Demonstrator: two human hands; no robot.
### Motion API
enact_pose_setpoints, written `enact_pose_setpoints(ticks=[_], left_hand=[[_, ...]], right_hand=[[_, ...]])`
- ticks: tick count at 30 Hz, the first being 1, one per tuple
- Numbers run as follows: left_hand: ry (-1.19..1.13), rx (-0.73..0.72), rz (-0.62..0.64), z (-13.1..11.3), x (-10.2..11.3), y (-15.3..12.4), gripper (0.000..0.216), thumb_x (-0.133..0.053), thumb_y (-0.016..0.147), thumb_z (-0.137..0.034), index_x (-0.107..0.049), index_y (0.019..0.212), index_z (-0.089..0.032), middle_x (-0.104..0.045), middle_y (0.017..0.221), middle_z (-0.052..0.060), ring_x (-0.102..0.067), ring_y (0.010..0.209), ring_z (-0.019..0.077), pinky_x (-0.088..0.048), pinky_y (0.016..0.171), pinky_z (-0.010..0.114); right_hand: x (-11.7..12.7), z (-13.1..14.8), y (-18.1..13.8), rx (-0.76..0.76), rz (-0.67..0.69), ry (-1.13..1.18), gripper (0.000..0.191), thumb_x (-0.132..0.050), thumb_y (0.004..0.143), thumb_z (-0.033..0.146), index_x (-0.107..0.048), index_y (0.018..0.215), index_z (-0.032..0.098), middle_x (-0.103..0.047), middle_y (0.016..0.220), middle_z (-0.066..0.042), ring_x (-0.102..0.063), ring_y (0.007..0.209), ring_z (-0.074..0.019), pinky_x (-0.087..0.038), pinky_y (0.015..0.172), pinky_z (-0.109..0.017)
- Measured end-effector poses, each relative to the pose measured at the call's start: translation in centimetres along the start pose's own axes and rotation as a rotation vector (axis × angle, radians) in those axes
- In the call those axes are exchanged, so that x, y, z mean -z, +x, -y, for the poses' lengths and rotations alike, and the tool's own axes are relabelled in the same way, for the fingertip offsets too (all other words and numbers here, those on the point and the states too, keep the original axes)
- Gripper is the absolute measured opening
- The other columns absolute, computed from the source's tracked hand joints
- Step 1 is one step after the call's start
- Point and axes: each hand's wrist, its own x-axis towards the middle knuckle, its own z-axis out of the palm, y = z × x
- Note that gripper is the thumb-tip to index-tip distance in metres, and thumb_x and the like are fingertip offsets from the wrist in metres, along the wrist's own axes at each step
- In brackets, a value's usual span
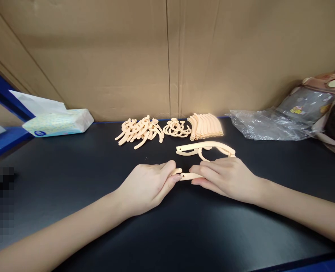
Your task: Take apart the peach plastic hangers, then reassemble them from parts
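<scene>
My left hand (153,185) is closed in a pinch on a small cream plastic piece (177,171), whose rounded tip pokes out past the thumb. Close by on the right, my right hand (224,175) grips a cream curved plastic strip (190,176) with a small hole near its end. The two pieces meet or nearly meet between my hands; I cannot tell whether they are joined. Just behind my right fingers lie a longer curved strip (204,144) with a hole at its left end and a few smaller curved pieces, partly hidden.
Toward the back of the black table (167,234) lie a loose heap of curved pieces (140,130), a small pile of ring-like pieces (177,128) and a neat row of strips (205,126). A tissue pack (59,122) stands left; a clear plastic bag (272,122) and bottle (306,102) are right.
</scene>
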Motion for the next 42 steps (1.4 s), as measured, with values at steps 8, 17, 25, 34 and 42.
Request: enact_pose_setpoints(ticks=[8, 17, 25, 34, 42], left_hand=[[-0.007, -0.022, 0.032, -0.04, 0.15, 0.00, 0.028, -0.022, 0.100, -0.034, -0.037, 0.081, -0.021, -0.050, 0.059, -0.006, -0.050, 0.047, 0.0117, -0.031, 0.047, 0.022], [0.069, -0.077, 0.039, -0.11, 0.08, 0.02, 0.029, -0.032, 0.099, -0.043, -0.036, 0.079, -0.022, -0.053, 0.059, -0.005, -0.051, 0.045, 0.0120, -0.028, 0.042, 0.021], [0.074, -0.105, 0.067, -0.10, 0.14, 0.09, 0.031, -0.028, 0.100, -0.043, -0.034, 0.078, -0.022, -0.052, 0.057, -0.006, -0.051, 0.043, 0.0118, -0.026, 0.041, 0.021], [0.130, -0.108, 0.152, -0.43, 0.49, 0.05, 0.029, -0.023, 0.101, -0.038, -0.032, 0.079, -0.022, -0.052, 0.058, -0.005, -0.054, 0.045, 0.0147, -0.026, 0.040, 0.023], [0.278, -0.158, 0.145, -0.56, 0.46, 0.02, 0.032, -0.019, 0.102, -0.033, -0.034, 0.077, -0.021, -0.053, 0.060, -0.003, -0.053, 0.043, 0.0134, -0.026, 0.038, 0.024]], right_hand=[[-0.10, 0.01, -0.01, -0.019, -0.003, 0.017, 0.028, -0.045, 0.098, 0.034, -0.064, 0.087, 0.017, -0.063, 0.065, 0.005, -0.052, 0.049, -0.0078, -0.033, 0.050, -0.025], [-0.05, 0.06, 0.04, 0.000, 0.010, -0.003, 0.030, -0.043, 0.098, 0.036, -0.064, 0.086, 0.019, -0.060, 0.063, 0.005, -0.048, 0.049, -0.0083, -0.031, 0.051, -0.026], [0.04, 0.43, -0.03, -0.007, -0.027, 0.022, 0.029, -0.046, 0.097, 0.037, -0.067, 0.092, 0.017, -0.062, 0.065, 0.005, -0.050, 0.050, -0.0089, -0.034, 0.050, -0.026], [0.57, 0.51, 0.20, -0.035, 0.035, 0.125, 0.034, -0.040, 0.099, 0.035, -0.068, 0.092, 0.018, -0.060, 0.062, 0.004, -0.051, 0.051, -0.0096, -0.033, 0.049, -0.025], [0.46, 0.52, 0.12, -0.034, 0.057, 0.151, 0.035, -0.039, 0.099, 0.035, -0.068, 0.089, 0.018, -0.059, 0.061, 0.003, -0.050, 0.049, -0.0094, -0.032, 0.049, -0.025]])
